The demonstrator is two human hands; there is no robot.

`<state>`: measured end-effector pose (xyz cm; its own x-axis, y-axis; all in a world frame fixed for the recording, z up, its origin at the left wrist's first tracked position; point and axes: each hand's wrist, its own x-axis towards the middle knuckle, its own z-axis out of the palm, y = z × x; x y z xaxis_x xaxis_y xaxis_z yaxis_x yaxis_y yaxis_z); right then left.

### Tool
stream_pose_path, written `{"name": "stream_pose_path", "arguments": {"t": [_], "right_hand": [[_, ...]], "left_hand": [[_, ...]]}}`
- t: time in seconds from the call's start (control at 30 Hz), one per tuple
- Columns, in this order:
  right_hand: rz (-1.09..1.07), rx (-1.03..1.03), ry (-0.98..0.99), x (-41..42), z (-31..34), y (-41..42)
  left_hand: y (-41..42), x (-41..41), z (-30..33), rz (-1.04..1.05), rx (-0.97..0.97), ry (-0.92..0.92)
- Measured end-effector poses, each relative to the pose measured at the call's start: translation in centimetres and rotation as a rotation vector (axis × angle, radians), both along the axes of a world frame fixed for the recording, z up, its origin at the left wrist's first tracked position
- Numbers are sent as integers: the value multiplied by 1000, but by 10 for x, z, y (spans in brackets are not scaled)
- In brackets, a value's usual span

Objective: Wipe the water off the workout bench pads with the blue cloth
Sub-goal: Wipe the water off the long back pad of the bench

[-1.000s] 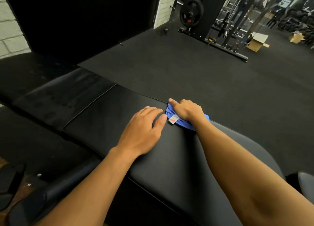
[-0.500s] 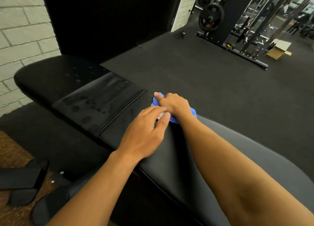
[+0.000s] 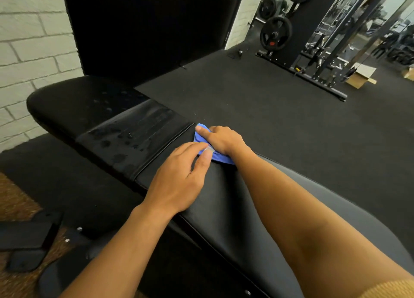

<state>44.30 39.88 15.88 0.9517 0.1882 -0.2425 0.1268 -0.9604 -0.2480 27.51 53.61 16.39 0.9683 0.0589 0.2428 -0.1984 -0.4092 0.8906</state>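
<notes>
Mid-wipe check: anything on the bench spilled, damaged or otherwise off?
Yes: water drops and smears sit on the middle bench pad, beyond the seam, with a few more on the far pad. The near pad looks dry. The right hand presses the blue cloth at the seam; the left hand rests beside it. No damage shows.

Glossy wet bench pad [image 3: 125, 138], soft cloth [image 3: 220, 158]

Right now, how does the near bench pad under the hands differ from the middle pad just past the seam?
The near pad looks smooth and dry, with no droplets showing; the middle pad is speckled with water drops and streaks. The near pad carries both hands, the left hand flat on it and the right hand pressing the blue cloth at its far corner; the middle pad has nothing on it but water. Both are black, glossy upholstery.
</notes>
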Motion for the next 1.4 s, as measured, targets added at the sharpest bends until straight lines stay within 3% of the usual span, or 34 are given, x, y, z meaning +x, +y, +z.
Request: {"name": "stream_pose_path", "arguments": {"t": [0.43,0.67,0.87,1.0,1.2,1.4], "right_hand": [[-144,-43,-25,-24,-5,-102],[-152,-89,-55,-13,-5,-59],[-38,-32,-69,3,-7,27],[-20,8,-54,10,-7,32],[-28,11,2,-1,-1,-11],[-162,0,88,-24,8,-115]], "left_hand": [[-41,2,2,-78,51,55],[-20,12,-1,-72,0,49],[9,15,-7,-25,-3,45],[14,14,-11,-14,-12,44],[-25,10,3,-41,-20,59],[-93,8,16,-152,6,47]]}}
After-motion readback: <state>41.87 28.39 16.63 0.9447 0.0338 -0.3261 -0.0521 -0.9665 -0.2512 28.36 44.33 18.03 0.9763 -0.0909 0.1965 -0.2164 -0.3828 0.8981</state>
